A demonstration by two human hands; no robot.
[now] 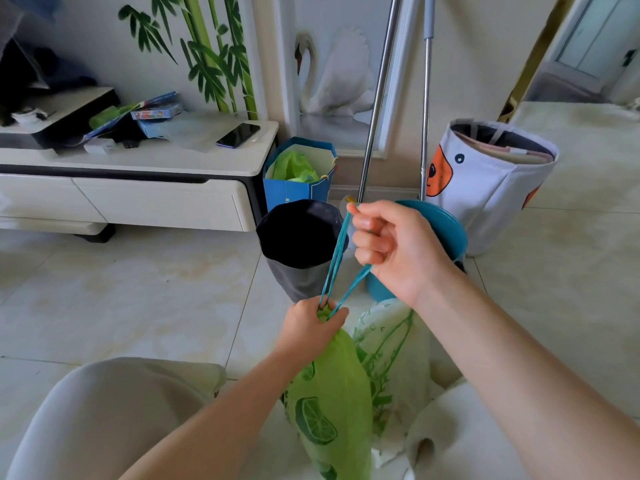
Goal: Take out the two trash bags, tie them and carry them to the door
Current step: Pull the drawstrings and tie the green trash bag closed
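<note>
Bag (329,403), green, lime print: neck gripped in my left hand (311,327), bottom cut off by frame. Drawstring (337,258), teal: pinched taut in my right hand (391,247). Second bag (391,341) behind, partly hidden.

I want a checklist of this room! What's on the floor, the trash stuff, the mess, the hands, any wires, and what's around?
Surface: pale tiled floor.
Job's things: green bag with lime prints, neck bunched; teal drawstring pulled up from it; white bag beside it; dark bin, no liner showing.
Clutter: blue paper bag holding green plastic; phone and boxes on TV stand.
Hands: left hand grips green bag's neck; right hand pinches drawstring.
Cables: nothing seen.
Surroundings: two mop poles against wall, teal bucket, fabric basket.
</note>
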